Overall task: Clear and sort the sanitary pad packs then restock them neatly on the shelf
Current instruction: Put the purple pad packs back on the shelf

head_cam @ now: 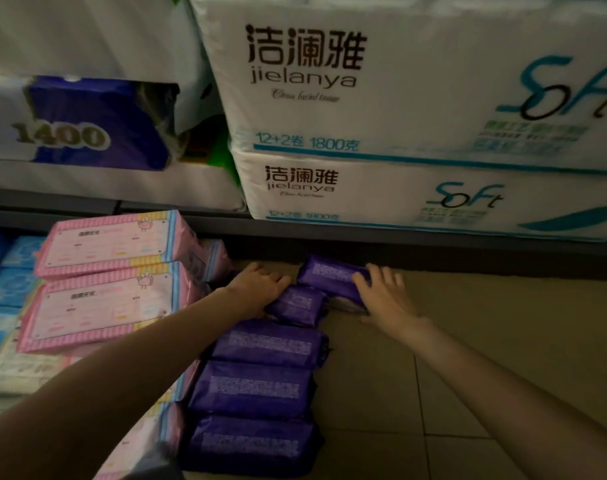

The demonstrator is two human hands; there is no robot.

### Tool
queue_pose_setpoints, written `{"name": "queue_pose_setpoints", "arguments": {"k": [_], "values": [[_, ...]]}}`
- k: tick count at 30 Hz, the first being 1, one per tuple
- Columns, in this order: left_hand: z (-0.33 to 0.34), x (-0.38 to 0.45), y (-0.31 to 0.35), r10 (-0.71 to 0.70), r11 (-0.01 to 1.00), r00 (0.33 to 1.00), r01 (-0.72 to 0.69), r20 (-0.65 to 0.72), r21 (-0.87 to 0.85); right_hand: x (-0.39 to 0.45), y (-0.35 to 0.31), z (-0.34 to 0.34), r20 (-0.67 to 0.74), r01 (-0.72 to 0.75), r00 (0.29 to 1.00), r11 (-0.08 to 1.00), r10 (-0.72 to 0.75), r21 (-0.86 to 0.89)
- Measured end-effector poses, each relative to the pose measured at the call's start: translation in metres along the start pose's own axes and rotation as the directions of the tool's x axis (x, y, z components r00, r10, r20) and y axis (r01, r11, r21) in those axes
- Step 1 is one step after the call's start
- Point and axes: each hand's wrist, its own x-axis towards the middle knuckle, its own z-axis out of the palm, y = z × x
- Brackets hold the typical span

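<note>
- Upper tissue bale on shelf: white wrap, reads "洁澜雅 jielanya", "Soft", "12+2卷 1800克". Script line under the brand too blurred to be sure of.
- Lower tissue bale under it, same print, touching.
- Blue pack to the left on the same shelf level: "1400" legible, rest blurred.
- Below the shelf: purple packs in a column on the tiled floor, white text blocks on top, unreadable.
- Near three purple packs lie flat, edge to edge.
- Fourth purple pack beyond them, touching the left hand; fingers spread and laid on its far-left end, not curled around it.
- Far purple pack at the shelf base, tilted. Right hand grips its right end, fingers over the top.
- Pink packs stacked two high left of the purple column, label text too small to read; more pink packs beneath, partly hidden by the left arm.
- Light blue packs at far left edge, cropped.
</note>
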Motion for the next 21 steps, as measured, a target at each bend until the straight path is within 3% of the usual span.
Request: {"name": "queue_pose_setpoints", "arguments": {"k": [4,8,10,13,16,19,21], "values": [[-0.019,-0.008,-0.005,-0.004,0.999,0.999,0.003,-0.049,-0.039,0.017,-0.012,0.007,-0.039,-0.033,0.999,0.999,0.033,0.015],[-0.035,-0.028,-0.004,-0.002,0.989,0.996,-0.012,-0.090,-0.146,0.023,-0.004,-0.013,0.046,-0.013,0.999,0.956,0.000,0.292],[-0.042,-0.041,-0.004,0.012,0.983,0.995,-0.029,-0.096,-0.183,0.019,-0.003,-0.040,0.072,0.039,0.995,0.946,-0.066,0.322],[-0.070,-0.073,-0.016,0.047,0.944,0.995,-0.072,-0.084,-0.321,0.003,-0.003,-0.095,0.080,0.154,0.980,0.953,-0.180,0.262],[-0.128,-0.119,-0.054,0.096,0.864,0.995,-0.077,0.014,-0.497,-0.014,-0.010,-0.170,0.043,0.193,0.975,0.922,-0.219,0.335],[-0.200,-0.172,-0.091,0.141,0.862,0.987,-0.085,0.076,-0.500,-0.036,-0.017,-0.257,-0.038,0.209,0.976,0.873,-0.214,0.441],[-0.247,-0.212,-0.107,0.084,0.881,0.995,-0.054,0.044,-0.470,-0.059,-0.017,-0.312,-0.117,0.222,0.975,0.830,-0.189,0.511]]}}
